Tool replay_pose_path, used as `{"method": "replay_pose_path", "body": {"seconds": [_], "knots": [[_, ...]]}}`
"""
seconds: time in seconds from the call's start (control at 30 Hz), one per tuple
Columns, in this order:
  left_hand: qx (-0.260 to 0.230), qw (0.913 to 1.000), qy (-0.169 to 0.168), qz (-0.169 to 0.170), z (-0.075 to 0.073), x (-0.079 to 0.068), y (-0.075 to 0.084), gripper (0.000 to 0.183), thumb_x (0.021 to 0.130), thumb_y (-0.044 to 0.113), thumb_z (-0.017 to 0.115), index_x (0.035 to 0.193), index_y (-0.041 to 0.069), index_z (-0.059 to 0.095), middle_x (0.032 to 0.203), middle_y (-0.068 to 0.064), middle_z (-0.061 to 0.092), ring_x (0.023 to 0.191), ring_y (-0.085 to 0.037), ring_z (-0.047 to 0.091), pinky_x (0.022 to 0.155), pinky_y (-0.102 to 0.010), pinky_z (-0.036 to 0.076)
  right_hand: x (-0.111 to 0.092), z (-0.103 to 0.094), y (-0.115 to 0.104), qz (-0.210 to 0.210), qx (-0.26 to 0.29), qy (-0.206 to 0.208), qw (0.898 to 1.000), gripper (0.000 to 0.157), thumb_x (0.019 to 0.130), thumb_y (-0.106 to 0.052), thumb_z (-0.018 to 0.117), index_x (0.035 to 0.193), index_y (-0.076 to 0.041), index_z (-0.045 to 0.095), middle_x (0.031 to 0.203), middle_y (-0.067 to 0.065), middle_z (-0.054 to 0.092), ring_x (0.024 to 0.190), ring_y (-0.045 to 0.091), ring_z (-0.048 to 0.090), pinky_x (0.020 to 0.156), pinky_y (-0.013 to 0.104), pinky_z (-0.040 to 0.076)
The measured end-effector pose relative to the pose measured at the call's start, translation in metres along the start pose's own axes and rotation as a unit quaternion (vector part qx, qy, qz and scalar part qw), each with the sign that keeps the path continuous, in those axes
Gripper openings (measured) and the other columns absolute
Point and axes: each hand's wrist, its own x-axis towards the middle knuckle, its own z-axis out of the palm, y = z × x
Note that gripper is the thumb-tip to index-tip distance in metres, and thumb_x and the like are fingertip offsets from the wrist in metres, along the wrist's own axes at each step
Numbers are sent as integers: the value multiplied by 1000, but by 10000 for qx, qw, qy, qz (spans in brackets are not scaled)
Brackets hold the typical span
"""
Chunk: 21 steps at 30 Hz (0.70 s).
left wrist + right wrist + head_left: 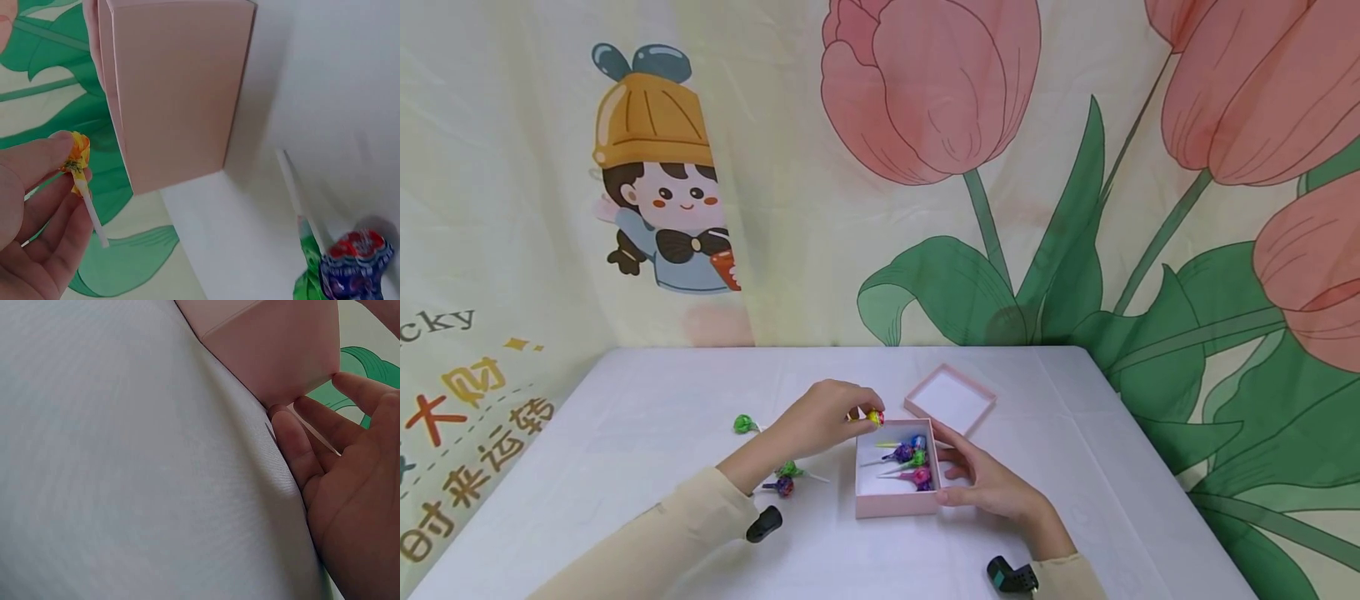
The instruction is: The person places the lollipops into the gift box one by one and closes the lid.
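Observation:
My left hand (831, 417) pinches a yellow-wrapped lollipop (875, 417) by its wrapped head, above the far left of an open pink box (895, 505). In the left wrist view the white stick of this lollipop (79, 156) points downward. Inside the box lie several lollipops (917, 457) in purple, green, blue and pink wrappers, mostly with sticks to the left. My right hand (992, 479) rests its fingertips along the box's right side, thumb by the near corner and index finger by the far one. In the right wrist view those fingers (337, 425) touch the box wall.
A pink lid (951, 400) with a white inside lies behind the box. Left of the box, a green lollipop (787, 468) and a purple one (781, 486) lie together on the white tablecloth (820, 550). Another green lollipop (745, 424) sits farther back, beyond my left forearm.

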Motion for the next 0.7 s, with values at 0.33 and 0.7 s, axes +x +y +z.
{"method": "replay_pose_path", "body": {"seconds": [0.33,0.7], "knots": [[-147,9995,-9,267,7,11,12,20,96,17,81,116,14,78,98,7,77,84,-6,66,74,-22,55,-1,-2,-1,-112,5,-67,9999,101,93,-32,82,171,-25,19,173,9,28,150,32,42,111,27,45],[-432,9987,-70,266,15,17,22,26,95,19,82,121,16,78,93,10,74,79,-5,63,73,-22,55,-1,-1,-1,-93,-35,-55,9999,99,94,-33,81,171,-27,19,173,8,29,149,31,43,112,31,46]]}}
